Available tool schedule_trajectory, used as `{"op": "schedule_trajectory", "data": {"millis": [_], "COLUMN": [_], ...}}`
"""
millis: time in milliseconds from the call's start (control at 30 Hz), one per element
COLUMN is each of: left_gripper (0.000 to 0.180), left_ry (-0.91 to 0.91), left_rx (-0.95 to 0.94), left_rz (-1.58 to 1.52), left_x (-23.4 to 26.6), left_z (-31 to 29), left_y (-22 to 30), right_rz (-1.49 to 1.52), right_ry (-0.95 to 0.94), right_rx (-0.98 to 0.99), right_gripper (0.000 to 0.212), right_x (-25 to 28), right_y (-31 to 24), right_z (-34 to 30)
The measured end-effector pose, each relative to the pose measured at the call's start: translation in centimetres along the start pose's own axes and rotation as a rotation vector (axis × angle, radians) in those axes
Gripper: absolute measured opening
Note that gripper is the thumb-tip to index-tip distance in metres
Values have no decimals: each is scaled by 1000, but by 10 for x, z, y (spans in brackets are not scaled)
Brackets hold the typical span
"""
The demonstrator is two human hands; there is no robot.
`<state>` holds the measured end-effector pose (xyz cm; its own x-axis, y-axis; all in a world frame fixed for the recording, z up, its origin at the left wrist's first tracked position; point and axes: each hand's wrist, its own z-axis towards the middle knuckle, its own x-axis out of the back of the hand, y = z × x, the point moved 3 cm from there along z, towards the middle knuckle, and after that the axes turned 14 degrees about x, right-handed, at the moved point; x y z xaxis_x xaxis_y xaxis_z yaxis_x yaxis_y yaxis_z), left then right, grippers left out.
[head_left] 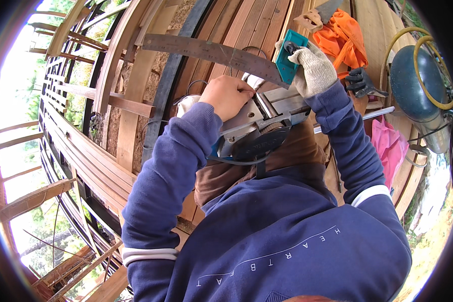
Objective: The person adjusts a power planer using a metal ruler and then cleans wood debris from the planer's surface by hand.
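An electric planer (267, 118) lies upside down on my lap, its shiny metal sole facing up. My left hand (227, 96) is bare, with its fingers curled, and presses on the front end of the planer's sole. My right hand (314, 71) wears a knitted work glove and grips the teal stock of a try square (288, 59). The square's long steel blade (206, 50) reaches out to the left above the planer. Both forearms are in dark blue sleeves. What my left fingers pinch is hidden.
An orange cloth (342, 38) and a handsaw (317, 15) lie on the plank deck (251, 25) ahead. A black glove (365, 83), a pink cloth (390, 146) and a grey-blue tank with yellow hose (415, 90) sit at right. Curved timber framing (105, 126) drops away at left.
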<state>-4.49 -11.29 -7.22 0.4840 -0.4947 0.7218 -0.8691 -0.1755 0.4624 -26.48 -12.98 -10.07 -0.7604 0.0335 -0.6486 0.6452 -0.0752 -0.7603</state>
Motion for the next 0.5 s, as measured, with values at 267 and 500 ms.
{"op": "schedule_trajectory", "data": {"millis": [267,500], "left_gripper": [24,27], "left_ry": [8,50], "left_rx": [-4,-181], "left_rz": [9,17], "left_x": [0,-5], "left_z": [-2,7], "left_y": [-2,-4], "right_rz": [-7,-99], "right_ry": [23,4], "right_rx": [-10,9], "right_gripper": [14,37], "right_x": [-6,0], "right_y": [-2,-7], "right_z": [-3,-2]}}
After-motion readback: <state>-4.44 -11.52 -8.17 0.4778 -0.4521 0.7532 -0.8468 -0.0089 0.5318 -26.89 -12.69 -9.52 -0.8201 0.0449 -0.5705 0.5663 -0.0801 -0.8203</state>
